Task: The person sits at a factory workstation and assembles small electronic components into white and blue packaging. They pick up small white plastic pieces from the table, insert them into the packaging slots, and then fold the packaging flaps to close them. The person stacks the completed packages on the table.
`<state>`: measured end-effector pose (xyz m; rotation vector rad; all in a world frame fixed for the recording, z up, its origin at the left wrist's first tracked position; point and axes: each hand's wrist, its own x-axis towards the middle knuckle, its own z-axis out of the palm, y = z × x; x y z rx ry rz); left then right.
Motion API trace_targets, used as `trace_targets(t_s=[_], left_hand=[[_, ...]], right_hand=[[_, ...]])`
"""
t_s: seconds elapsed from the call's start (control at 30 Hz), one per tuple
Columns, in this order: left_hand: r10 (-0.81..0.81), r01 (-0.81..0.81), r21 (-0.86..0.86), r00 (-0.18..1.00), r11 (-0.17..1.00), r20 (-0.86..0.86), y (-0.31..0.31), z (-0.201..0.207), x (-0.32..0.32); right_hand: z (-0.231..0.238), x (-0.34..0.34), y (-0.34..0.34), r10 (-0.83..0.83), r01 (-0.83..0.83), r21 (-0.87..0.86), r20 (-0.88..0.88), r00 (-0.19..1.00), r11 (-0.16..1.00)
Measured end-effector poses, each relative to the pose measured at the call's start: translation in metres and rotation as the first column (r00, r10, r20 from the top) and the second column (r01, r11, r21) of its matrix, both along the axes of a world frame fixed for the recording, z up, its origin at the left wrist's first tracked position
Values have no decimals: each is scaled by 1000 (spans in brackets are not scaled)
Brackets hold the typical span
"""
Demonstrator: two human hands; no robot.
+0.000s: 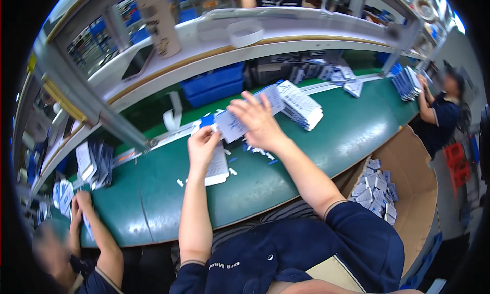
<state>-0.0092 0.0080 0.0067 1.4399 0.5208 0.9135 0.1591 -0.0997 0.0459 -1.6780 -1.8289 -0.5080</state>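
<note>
Clock positions are read about the held carton, 12 o'clock toward the top of the view. The left hand (203,147) pinches a flat white-and-blue carton (228,129) by its left end, between thumb and fingertips. The right hand (261,126) lies across the carton's face with fingers spread; whether it also clasps the piece cannot be told. The carton is raised over a green worktop (306,161), slightly tilted, its right end angled upward.

Between 6 and 7 o'clock, partly hidden by the left forearm, a second flat carton (218,167) rests on the worktop. Small white and blue scraps (233,171) lie about it, others toward 4 o'clock. Near the right hand, between 2 and 3, leans a stack of white cartons (302,106). A blue bin (214,85) stands at 11, and a curled white strip (173,114) between 9 and 10. Farther out, a cardboard box (421,192) at 4 contains many small pieces (375,192). Co-workers sit at 8 and at 3, the latter touching another carton stack (407,84).
</note>
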Motion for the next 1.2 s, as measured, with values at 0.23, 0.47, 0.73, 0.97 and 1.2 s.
trace_targets(t_s=[0.23,0.47,0.73,0.97,1.2], left_hand=[[-144,147,-39,988,988,53,-11,8,5],[-135,135,-1,991,991,-11,-6,7,-3],[-74,74,2,996,997,-41,-8,7,1],[-123,143,-167,985,976,125,-5,21,-9],[-186,164,153,972,975,144,-12,20,1]], right_hand=[[5,0,-4,108,-116,-47,-151,983,992],[7,-5,-3,136,-143,-48,-118,984,989],[9,-2,-8,119,-125,-58,-90,989,990],[10,17,-7,64,-67,-26,-113,991,997],[4,-2,1,209,-293,32,-774,598,956]])
